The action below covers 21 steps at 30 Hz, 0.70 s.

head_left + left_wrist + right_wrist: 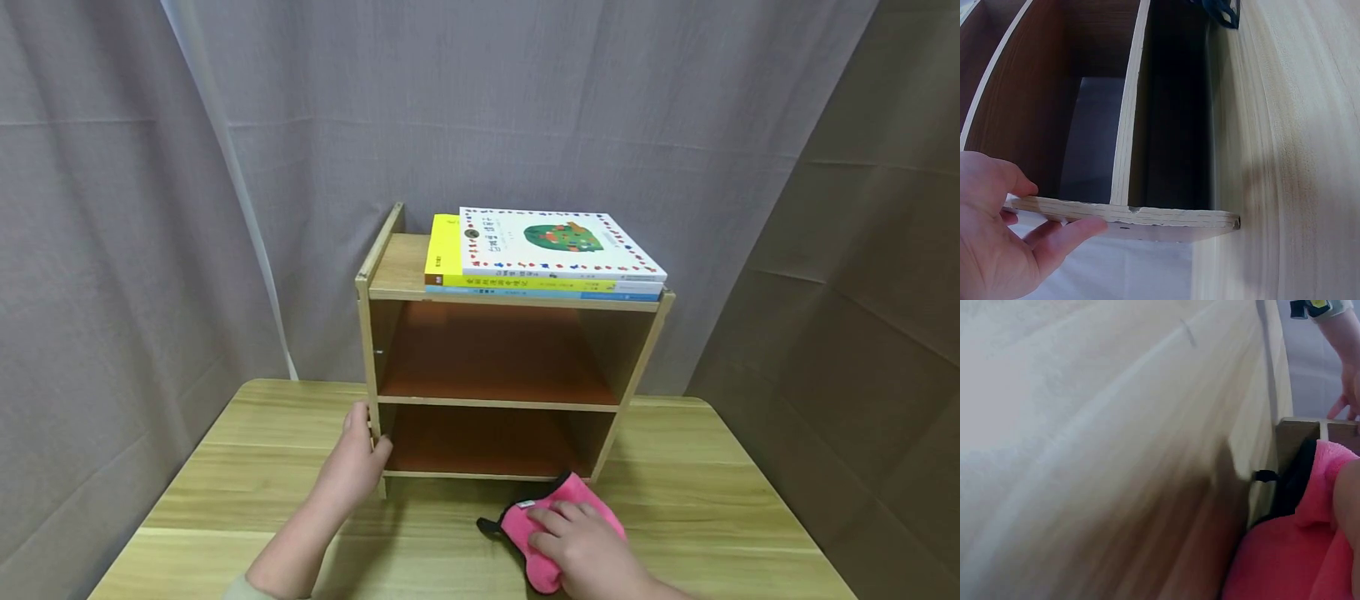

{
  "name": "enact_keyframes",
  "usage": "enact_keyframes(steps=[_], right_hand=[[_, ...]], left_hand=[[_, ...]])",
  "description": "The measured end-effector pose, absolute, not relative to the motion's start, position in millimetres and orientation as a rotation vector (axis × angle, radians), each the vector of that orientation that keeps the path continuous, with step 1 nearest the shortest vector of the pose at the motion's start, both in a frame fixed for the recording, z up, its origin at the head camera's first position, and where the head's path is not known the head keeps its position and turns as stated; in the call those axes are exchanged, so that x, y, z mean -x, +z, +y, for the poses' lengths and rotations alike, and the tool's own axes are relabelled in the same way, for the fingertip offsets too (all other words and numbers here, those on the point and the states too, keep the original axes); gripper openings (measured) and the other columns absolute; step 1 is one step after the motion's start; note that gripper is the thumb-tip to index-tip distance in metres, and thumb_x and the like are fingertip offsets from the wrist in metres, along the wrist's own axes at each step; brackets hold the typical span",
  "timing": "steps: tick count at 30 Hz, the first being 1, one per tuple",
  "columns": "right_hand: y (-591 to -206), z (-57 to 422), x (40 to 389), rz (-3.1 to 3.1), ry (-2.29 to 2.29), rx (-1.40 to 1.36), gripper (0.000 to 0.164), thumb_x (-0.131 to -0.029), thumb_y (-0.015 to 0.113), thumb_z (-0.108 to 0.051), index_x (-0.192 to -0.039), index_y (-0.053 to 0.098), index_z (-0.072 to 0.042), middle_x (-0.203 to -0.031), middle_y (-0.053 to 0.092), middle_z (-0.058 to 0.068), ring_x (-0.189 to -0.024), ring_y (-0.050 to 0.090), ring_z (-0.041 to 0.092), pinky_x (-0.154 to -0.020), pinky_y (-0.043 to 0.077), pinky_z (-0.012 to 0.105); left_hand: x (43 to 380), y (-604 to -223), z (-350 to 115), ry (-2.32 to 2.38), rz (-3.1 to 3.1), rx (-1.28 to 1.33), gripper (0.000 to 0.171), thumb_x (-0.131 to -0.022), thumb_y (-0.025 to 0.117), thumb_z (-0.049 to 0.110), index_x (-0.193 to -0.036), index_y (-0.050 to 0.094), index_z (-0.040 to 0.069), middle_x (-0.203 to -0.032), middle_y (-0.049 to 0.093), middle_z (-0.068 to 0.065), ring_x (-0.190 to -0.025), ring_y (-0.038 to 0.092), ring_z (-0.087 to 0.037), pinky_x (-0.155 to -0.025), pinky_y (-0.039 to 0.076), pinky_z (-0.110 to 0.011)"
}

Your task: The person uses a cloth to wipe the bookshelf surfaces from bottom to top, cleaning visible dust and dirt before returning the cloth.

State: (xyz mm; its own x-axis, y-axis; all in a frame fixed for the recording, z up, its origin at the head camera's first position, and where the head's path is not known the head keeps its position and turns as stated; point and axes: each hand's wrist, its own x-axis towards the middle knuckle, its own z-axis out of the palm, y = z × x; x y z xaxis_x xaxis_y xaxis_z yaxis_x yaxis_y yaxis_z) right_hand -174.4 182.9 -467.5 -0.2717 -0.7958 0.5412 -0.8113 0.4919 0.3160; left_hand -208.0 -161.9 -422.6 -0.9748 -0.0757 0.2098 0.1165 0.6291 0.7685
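A small wooden shelf [495, 402] with two open compartments stands on the table. My left hand [358, 454] grips the front edge of its left side panel, low down, thumb and fingers on opposite faces. Close up in the left wrist view, the same hand [997, 231] holds that panel [1166, 217]. In front of the shelf's lower right corner, my right hand [588, 542] holds a pink cleaning cloth [592, 493] with black edging and a black loop. The cloth [1279, 556] also shows in the right wrist view, partly hidden by the hand.
Several books [543, 250] lie stacked on the shelf's top, a white one uppermost, over yellow and blue ones. The light wooden table [712, 517] extends to both sides. A grey curtain [315, 167] hangs behind, and a brownish one [862, 292] at the right.
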Motion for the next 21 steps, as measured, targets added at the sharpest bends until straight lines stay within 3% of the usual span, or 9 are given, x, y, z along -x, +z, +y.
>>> enact_keyframes(steps=[7,13,21], right_hand=[[-478,181,171,-2.220,0.034,-1.281,0.053,-0.045,0.079,-0.014,-0.097,0.073,-0.021,-0.112,0.068,0.006,-0.095,0.063,0.027,-0.074,0.053,0.043],[-480,178,166,-2.414,0.050,-1.234,0.050,-0.057,0.079,-0.013,-0.106,0.072,-0.019,-0.116,0.066,0.007,-0.096,0.063,0.028,-0.074,0.054,0.043],[-484,172,163,-2.719,0.066,-1.177,0.048,-0.080,0.077,-0.033,-0.125,0.066,-0.019,-0.126,0.063,0.010,-0.107,0.063,0.030,-0.079,0.056,0.042]], left_hand=[[207,-421,-161,-1.284,-2.634,0.028,0.040,-0.096,0.054,0.010,-0.131,0.035,0.006,-0.116,0.044,-0.015,-0.084,0.054,-0.024,-0.065,0.047,-0.035],[207,-421,-161,-1.308,-2.636,0.026,0.038,-0.097,0.054,0.009,-0.130,0.035,0.006,-0.115,0.044,-0.015,-0.082,0.054,-0.024,-0.063,0.046,-0.034],[206,-420,-161,-1.331,-2.645,0.013,0.041,-0.097,0.054,0.010,-0.132,0.034,0.007,-0.114,0.044,-0.014,-0.074,0.052,-0.023,-0.057,0.045,-0.033]])
